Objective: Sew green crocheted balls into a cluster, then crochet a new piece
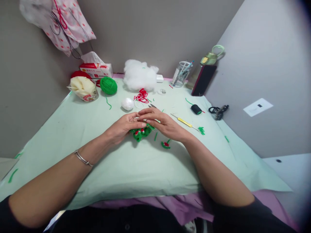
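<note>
A green crochet piece (138,135) with small red-and-white parts hangs just above the table, held between the thumb and fingers of my left hand (121,127). Bent over its upper edge is my right hand (166,124), fingers closed together against my left fingertips. What its fingertips pinch is hidden. Behind my right hand the dark tips of scissors (152,105) stick out. Below it lies a smaller green-and-red crochet piece (165,144). A crochet hook (184,122) with a yellow handle rests to the right, close to a green yarn scrap (201,130).
Behind my hands are a white yarn ball (127,104), tangled red yarn (142,96) and white stuffing (140,75). At back left sit a green yarn ball (108,85), a tub (85,90) and a tissue box (97,70). A phone (203,81) leans at back right.
</note>
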